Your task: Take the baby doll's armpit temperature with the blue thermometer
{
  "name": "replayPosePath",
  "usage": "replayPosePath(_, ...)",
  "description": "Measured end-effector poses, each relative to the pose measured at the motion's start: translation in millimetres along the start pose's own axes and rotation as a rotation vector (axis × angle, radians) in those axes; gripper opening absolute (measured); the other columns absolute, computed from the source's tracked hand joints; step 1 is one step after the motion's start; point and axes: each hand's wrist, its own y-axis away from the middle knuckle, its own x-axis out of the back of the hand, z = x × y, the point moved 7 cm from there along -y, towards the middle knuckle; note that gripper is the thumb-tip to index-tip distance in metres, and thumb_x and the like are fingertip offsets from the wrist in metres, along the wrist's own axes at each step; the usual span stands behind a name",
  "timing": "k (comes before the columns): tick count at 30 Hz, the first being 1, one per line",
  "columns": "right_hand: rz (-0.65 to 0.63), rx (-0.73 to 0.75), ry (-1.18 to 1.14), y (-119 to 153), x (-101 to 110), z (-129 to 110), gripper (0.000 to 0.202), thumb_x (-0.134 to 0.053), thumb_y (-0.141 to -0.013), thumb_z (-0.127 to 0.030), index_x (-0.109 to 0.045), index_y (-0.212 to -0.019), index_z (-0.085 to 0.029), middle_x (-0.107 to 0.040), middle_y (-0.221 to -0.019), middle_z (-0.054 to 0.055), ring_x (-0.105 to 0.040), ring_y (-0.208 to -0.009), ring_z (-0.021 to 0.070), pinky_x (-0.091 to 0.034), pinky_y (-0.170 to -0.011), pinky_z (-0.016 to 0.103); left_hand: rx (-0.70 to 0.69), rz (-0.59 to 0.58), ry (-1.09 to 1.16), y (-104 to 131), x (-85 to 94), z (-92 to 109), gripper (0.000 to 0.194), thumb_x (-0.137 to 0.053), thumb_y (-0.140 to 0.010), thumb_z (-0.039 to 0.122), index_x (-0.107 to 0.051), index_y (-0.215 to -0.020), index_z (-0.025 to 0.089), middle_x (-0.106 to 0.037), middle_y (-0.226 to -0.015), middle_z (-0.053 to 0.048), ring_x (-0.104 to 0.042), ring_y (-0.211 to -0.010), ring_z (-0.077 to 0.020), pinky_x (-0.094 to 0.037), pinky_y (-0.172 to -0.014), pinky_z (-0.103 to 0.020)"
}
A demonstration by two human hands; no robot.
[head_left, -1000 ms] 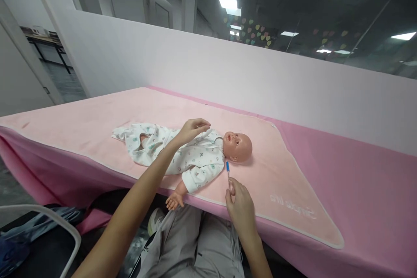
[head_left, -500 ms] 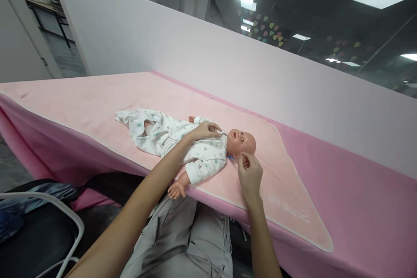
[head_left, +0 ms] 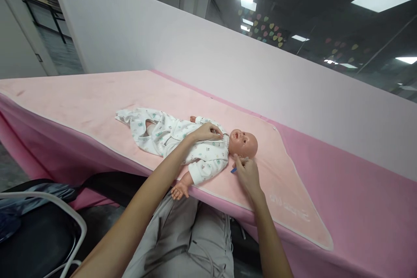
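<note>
A bald doll in white patterned clothes lay face up at the frame's centre, on a pale pink blanket. 2 bare hands reached it: the left hand over its chest, fingers curled, any grip impossible to tell; the right hand just below its head, fingers pinched on a blue-ended object.

Tons of room on the mat past the head of the doll, plus a wide stretch beyond its legs. Middle's the awkward bit: left hand over the doll, right hand crowding the near side of the head. From the front you'd bump its arm or those forearms. From here, the far side has a decent strip before the wall.
</note>
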Motion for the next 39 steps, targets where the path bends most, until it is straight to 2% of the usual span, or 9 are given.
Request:
replayPosePath(5, -0.080, 0.058, -0.024, 6.0, -9.4, -5.7, 0.049, -0.043, -0.085, -0.047, -0.058, -0.046, -0.021, -0.060, -0.047, 0.004, -0.056, -0.050, 0.0167, -0.037, -0.050, 0.026, 0.012, 0.052, 0.050, -1.9, 2.3, -4.7, 0.023, -0.058, -0.071, 0.030, -0.073, -0.077, 0.013, -0.068, -0.070, -0.004, -0.055, -0.064, -0.0135, -0.038, -0.057, -0.023)
replayPosePath(9, -0.308, 0.107, -0.354, -10.0, 30.8, -31.4, 0.041, -0.049, -0.082, -0.050, -0.067, -0.064, -0.018, -0.062, -0.052, 0.001, -0.053, -0.044, 0.0125, -0.036, -0.039, 0.022, 0.024, 0.057, 0.064, -2.7, 1.6, -7.6, 0.025, -0.059, -0.072, 0.032, -0.073, -0.078, 0.013, -0.069, -0.073, -0.005, -0.056, -0.066, -0.0141, -0.039, -0.058, -0.023)
replayPosePath(13, -0.001, 0.448, -0.472, -22.6, 91.8, -63.0, 0.060, -0.023, -0.092, -0.048, -0.063, -0.058, -0.018, -0.050, -0.039, -0.002, -0.040, -0.033, 0.0080, -0.031, -0.031, 0.019, 0.048, 0.072, 0.083, -2.7, 0.9, -8.8, 0.027, -0.059, -0.072, 0.035, -0.072, -0.078, 0.013, -0.068, -0.074, -0.005, -0.055, -0.066, -0.0131, -0.038, -0.057, -0.022)
replayPosePath(15, 0.063, 0.596, -0.312, -15.6, 84.0, -73.5, 0.067, -0.013, -0.093, -0.045, -0.063, -0.059, -0.017, -0.050, -0.041, -0.003, -0.040, -0.036, 0.0075, -0.035, -0.032, 0.019, 0.056, 0.072, 0.082, -2.7, 0.4, -8.6, 0.028, -0.060, -0.071, 0.037, -0.072, -0.077, 0.012, -0.066, -0.070, -0.004, -0.052, -0.061, -0.0114, -0.036, -0.055, -0.021)
replayPosePath(19, -0.030, 0.636, -0.261, 0.8, 43.7, -72.7, 0.029, -0.046, -0.090, -0.037, -0.059, -0.102, -0.015, -0.061, -0.100, 0.005, -0.059, -0.082, 0.0123, -0.052, -0.072, 0.029, 0.053, 0.039, 0.019, -2.5, -1.3, -7.3, 0.030, -0.066, -0.064, 0.039, -0.069, -0.076, 0.012, -0.047, -0.048, 0.004, -0.037, -0.047, -0.0072, -0.025, -0.046, -0.020)
replayPosePath(22, -0.124, 0.616, -0.337, 12.1, 31.5, -70.5, 0.032, -0.049, -0.088, -0.037, -0.053, -0.113, -0.017, -0.055, -0.115, 0.007, -0.056, -0.098, 0.0177, -0.049, -0.083, 0.038, 0.019, 0.046, -0.016, -2.4, -0.2, -5.6, 0.029, -0.069, -0.061, 0.036, -0.068, -0.077, 0.012, -0.038, -0.045, 0.007, -0.033, -0.046, -0.0065, -0.022, -0.045, -0.020)
replayPosePath(28, -0.252, 0.572, -0.408, 17.9, 40.8, -85.4, 0.043, -0.045, -0.087, -0.048, -0.065, -0.073, -0.013, -0.063, -0.067, 0.002, -0.055, -0.056, 0.0087, -0.047, -0.051, 0.020, 0.034, 0.124, 0.106, -4.0, 2.9, -13.4, 0.027, -0.064, -0.066, 0.034, -0.066, -0.081, 0.012, -0.054, -0.062, 0.001, -0.046, -0.056, -0.0087, -0.031, -0.051, -0.020)
replayPosePath(33, -0.180, 0.504, -0.493, 11.3, 58.7, -69.2, 0.064, -0.015, -0.096, -0.037, -0.058, -0.051, -0.018, -0.037, -0.031, -0.005, -0.032, -0.027, 0.0070, -0.028, -0.032, 0.019, 0.070, 0.182, 0.135, -4.3, 6.6, -22.5, 0.028, -0.061, -0.070, 0.033, -0.065, -0.089, 0.013, -0.054, -0.060, 0.002, -0.046, -0.054, -0.0086, -0.031, -0.051, -0.020)
replayPosePath(39, -0.098, 0.545, -0.062, 11.9, 3.2, -41.2, 0.036, -0.045, -0.088, -0.034, -0.062, -0.062, -0.015, -0.058, -0.051, 0.001, -0.048, -0.044, 0.0084, -0.029, -0.042, 0.019, 0.057, 0.181, 0.126, -5.4, 8.3, -22.9, 0.029, -0.058, -0.073, 0.036, -0.066, -0.089, 0.012, -0.044, -0.050, 0.005, -0.034, -0.046, -0.0067, -0.021, -0.046, -0.021)
